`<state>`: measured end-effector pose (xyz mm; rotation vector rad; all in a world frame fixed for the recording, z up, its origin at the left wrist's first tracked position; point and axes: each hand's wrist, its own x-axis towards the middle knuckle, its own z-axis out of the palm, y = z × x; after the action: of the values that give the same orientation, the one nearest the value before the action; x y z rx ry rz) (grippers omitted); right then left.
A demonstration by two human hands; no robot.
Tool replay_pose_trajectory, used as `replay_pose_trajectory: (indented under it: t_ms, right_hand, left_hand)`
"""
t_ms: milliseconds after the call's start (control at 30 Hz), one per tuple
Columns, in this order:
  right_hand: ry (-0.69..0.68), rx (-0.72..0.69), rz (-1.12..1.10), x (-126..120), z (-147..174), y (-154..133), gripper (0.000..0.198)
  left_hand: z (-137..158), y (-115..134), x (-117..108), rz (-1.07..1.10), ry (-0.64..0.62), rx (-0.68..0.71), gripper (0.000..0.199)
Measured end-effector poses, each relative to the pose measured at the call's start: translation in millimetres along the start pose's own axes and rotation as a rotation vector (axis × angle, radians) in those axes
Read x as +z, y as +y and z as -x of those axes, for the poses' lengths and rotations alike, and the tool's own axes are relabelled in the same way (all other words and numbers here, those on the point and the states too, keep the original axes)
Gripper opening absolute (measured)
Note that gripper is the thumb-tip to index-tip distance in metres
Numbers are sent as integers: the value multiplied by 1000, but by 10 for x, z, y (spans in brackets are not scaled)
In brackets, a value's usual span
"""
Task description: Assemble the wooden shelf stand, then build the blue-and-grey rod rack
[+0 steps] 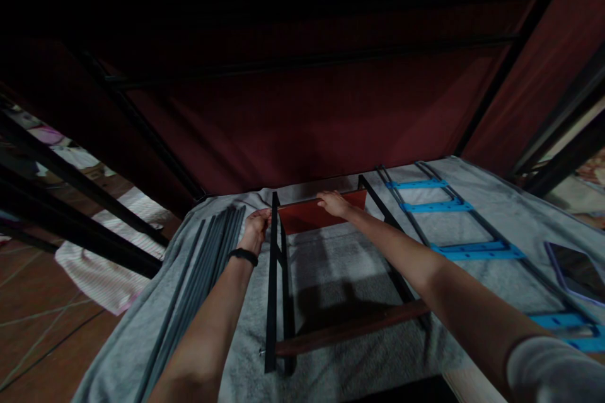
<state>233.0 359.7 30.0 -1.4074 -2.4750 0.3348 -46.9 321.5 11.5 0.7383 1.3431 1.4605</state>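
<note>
My L grip (pixel 256 225) touches blk frame (pixel 271 277) @ 11 o'clock, can't tell if clamped; R grip (pixel 334 203) clamped on red-brn board (pixel 308 216), 12 o'clock.

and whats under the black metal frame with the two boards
Grey blanket shows between the side rails of the black metal frame. Directly beneath the red board and brown board, it's covered; the right forearm hides more.
</note>
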Motion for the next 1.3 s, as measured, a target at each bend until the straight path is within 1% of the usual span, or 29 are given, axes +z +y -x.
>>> replay_pose_trajectory:
  t_ms: [167,267,333,500,633,733,867,1000,1167,1300]
  right_hand:
    - [-3,9,3,-2,20,-12,22]
    - [-9,9,7,-19,31,-28,21]
    - [-11,9,10,-29,38,-39,22]
    - [-16,11,16,-32,41,-49,22]
    - [-16,12,19,-18,31,-39,22]
    - [-16,11,23,-11,28,-34,23]
    - [-14,14,30,-8,31,-37,24]
    - [-17,14,32,-12,31,-43,24]
    - [-22,10,37,-28,42,-50,26]
    - [-26,10,38,-40,54,-57,23]
  left_hand:
    - [51,-6,-6,64,43,-49,14]
    - [56,-36,13,67,70,-67,25]
    - [54,-38,26,60,77,-71,29]
    - [98,27,23,82,69,-54,13]
    - [120,33,34,121,102,-58,14]
    - [97,7,74,132,129,-64,21]
    - [100,20,92,129,123,-56,16]
    - [155,42,59,141,114,-42,20]
    - [146,-8,83,148,139,-56,26]
    - [116,-11,101,151,139,-56,18]
